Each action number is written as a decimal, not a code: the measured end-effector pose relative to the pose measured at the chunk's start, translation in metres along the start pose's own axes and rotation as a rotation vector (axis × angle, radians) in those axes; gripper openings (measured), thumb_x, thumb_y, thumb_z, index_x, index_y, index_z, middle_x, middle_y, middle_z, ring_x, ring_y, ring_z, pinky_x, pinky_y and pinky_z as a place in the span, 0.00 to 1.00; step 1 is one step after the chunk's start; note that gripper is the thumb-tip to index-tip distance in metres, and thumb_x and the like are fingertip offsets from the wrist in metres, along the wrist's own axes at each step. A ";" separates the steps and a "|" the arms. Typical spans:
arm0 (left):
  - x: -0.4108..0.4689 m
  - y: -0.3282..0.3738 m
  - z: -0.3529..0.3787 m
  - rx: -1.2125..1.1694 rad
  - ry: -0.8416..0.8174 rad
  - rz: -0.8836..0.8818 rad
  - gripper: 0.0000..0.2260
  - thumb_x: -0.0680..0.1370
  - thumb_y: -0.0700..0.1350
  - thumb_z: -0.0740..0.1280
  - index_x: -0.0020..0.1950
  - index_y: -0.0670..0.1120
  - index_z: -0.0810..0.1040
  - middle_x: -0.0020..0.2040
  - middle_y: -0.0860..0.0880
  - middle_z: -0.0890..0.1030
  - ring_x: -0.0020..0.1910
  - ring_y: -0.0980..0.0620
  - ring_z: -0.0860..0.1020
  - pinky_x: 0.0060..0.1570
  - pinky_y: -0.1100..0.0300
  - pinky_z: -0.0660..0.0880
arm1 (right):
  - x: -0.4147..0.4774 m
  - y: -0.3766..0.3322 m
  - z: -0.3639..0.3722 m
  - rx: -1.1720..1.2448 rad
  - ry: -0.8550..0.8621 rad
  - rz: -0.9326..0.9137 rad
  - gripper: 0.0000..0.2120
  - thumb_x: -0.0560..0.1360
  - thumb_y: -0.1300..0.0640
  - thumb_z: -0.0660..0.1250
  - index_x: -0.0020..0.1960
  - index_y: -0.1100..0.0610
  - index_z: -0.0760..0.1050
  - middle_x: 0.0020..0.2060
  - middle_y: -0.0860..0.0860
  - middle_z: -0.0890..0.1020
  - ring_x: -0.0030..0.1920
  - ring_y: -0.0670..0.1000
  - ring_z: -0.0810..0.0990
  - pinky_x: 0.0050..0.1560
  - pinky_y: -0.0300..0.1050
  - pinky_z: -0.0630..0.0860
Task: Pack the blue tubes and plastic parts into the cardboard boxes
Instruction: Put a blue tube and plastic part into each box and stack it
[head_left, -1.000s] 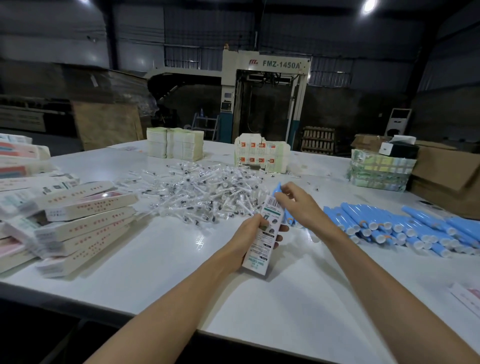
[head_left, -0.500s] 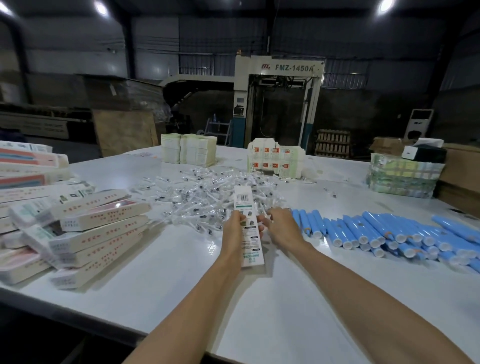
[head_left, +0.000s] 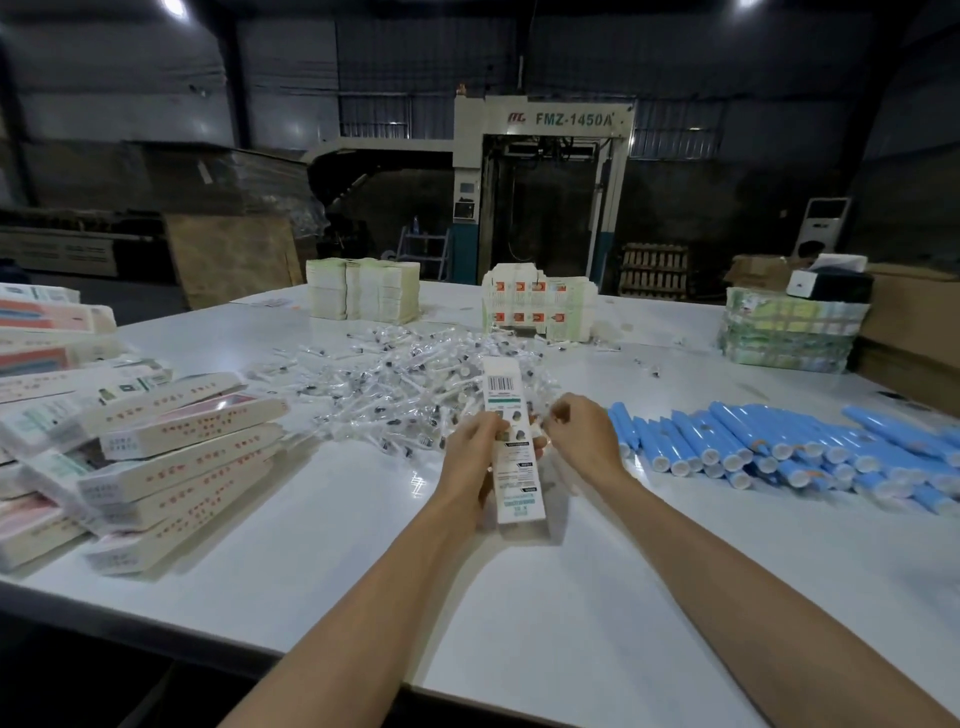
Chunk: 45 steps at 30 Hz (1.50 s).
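Across the lower half of the frame spreads a broad white tabletop (head_left: 519, 649). At the left of the frame a slumped stack of long pale filled cartons (head_left: 171, 452) lies on it. At the right is a heap of blue plastic tubes (head_left: 779, 447) with white caps, and at upper centre a scattered pile of small clear plastic parts (head_left: 395, 384). Between the heaps, at centre frame, a long narrow white cardboard box (head_left: 514, 457) with a barcode is held tilted, its near end low over the tabletop and its far end raised in front of the plastic parts. The left hand (head_left: 470, 457) grips the box at mid-length, fingers behind it and thumb on the printed face. The right hand (head_left: 582, 431) sits just beside the box's right edge with fingers curled. Whether they pinch anything cannot be told.
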<state>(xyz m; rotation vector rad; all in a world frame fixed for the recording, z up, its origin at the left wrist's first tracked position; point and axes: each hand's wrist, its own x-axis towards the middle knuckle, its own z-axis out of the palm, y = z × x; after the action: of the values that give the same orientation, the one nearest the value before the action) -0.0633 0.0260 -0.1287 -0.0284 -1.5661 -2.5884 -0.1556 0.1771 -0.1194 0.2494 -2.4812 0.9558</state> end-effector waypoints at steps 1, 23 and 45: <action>-0.002 0.001 0.003 -0.007 -0.019 -0.019 0.13 0.84 0.38 0.62 0.67 0.40 0.79 0.55 0.36 0.88 0.55 0.36 0.88 0.42 0.50 0.85 | -0.003 0.007 -0.008 0.102 -0.007 0.068 0.05 0.77 0.61 0.71 0.42 0.54 0.79 0.38 0.47 0.82 0.40 0.46 0.79 0.37 0.42 0.73; -0.019 -0.007 0.018 0.067 -0.282 -0.109 0.18 0.76 0.37 0.68 0.66 0.37 0.79 0.59 0.31 0.85 0.57 0.31 0.86 0.52 0.42 0.85 | -0.031 0.018 -0.083 0.442 -0.105 0.188 0.05 0.79 0.62 0.72 0.53 0.61 0.78 0.43 0.56 0.82 0.43 0.56 0.80 0.42 0.48 0.76; -0.016 -0.010 0.013 0.116 -0.334 -0.040 0.14 0.81 0.36 0.66 0.65 0.40 0.84 0.60 0.29 0.84 0.58 0.30 0.85 0.55 0.42 0.85 | -0.016 -0.050 -0.097 0.154 -0.154 -0.270 0.05 0.80 0.53 0.71 0.51 0.54 0.83 0.50 0.49 0.83 0.53 0.46 0.79 0.56 0.45 0.77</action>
<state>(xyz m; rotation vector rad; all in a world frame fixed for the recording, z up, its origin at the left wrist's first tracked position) -0.0492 0.0435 -0.1323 -0.4447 -1.8366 -2.6219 -0.0903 0.2057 -0.0351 0.7131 -2.4280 1.0449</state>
